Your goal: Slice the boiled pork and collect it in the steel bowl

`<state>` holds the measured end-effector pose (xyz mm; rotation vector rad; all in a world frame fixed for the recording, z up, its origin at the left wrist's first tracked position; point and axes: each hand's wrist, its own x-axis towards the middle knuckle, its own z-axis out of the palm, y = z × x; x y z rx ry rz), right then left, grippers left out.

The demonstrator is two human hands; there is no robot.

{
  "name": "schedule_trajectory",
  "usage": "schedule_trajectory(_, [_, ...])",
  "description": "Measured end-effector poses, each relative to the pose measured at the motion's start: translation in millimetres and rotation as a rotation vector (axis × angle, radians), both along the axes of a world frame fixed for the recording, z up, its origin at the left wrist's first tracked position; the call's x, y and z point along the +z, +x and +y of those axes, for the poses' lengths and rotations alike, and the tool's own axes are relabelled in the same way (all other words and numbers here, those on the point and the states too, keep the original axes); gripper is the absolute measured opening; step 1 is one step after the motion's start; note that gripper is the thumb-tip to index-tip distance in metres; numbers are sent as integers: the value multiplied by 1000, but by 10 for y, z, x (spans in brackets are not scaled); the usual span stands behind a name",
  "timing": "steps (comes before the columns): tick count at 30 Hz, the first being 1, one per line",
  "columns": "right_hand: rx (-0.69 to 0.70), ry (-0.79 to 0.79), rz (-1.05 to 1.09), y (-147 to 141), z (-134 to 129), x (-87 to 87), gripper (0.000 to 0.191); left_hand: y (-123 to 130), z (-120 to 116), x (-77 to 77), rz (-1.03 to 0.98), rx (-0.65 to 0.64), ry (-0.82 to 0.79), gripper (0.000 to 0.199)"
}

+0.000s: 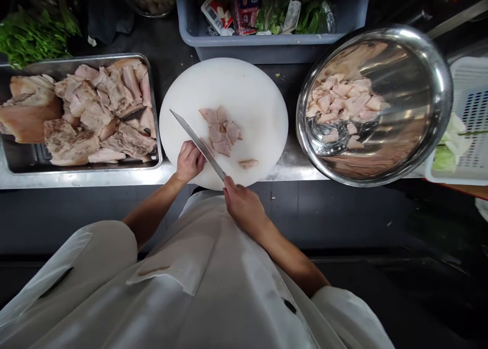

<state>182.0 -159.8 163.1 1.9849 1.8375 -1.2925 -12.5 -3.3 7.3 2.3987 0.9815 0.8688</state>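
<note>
My right hand (244, 204) grips the handle of a long kitchen knife (190, 132), whose blade slants up and left over a round white cutting board (263, 95). Close against the blade's left side, my left hand (189, 162) has its fingers curled at the board; what lies under them is hidden. Just beyond the blade, cut pieces of pale cooked meat (221, 135) lie in a loose pile mid-board. A single narrow slice of meat (248, 163) rests apart from them, toward the near right.
Left of the board, a metal tray (154, 92) holds large meat chunks. On the right stands a steel bowl (407, 135) with cut meat, beside a white plastic basket (457, 69). Behind are a grey bin (263, 40) with packaging and greens, and leafy herbs (36, 34).
</note>
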Motion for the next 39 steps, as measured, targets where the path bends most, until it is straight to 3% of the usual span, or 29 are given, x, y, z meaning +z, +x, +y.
schedule_trajectory(4, [-9, -86, 21, 35, -99, 27, 32, 6, -6, 14, 18, 13, -2, 16])
schedule_trajectory(9, [-23, 59, 29, -81, 231, -122, 37, 9, -6, 22, 38, 19, -5, 16])
schedule_trajectory(15, [-39, -96, 19, 7, -85, -53, 31, 23, -26, 30, 57, 10, -37, 18])
schedule_trajectory(20, [-42, 51, 40, -74, 191, -211, 36, 35, -35, 41, 69, -4, -40, 17])
schedule_trajectory(26, [-79, -99, 10, 1, -161, -108, 32, 46, -44, 48, 70, -10, -27, 20])
schedule_trajectory(32, [-80, 26, 5, -134, 150, -209, 33, 56, -35, 69, 33, -11, -41, 19])
schedule_trajectory(37, [-83, -76, -21, -17, -286, -93, 27, 65, -37, 60, 41, -3, -71, 18])
schedule_trajectory(39, [-86, -57, -29, 5, -286, -151, 28, 59, -45, 57, 48, 1, -63, 19])
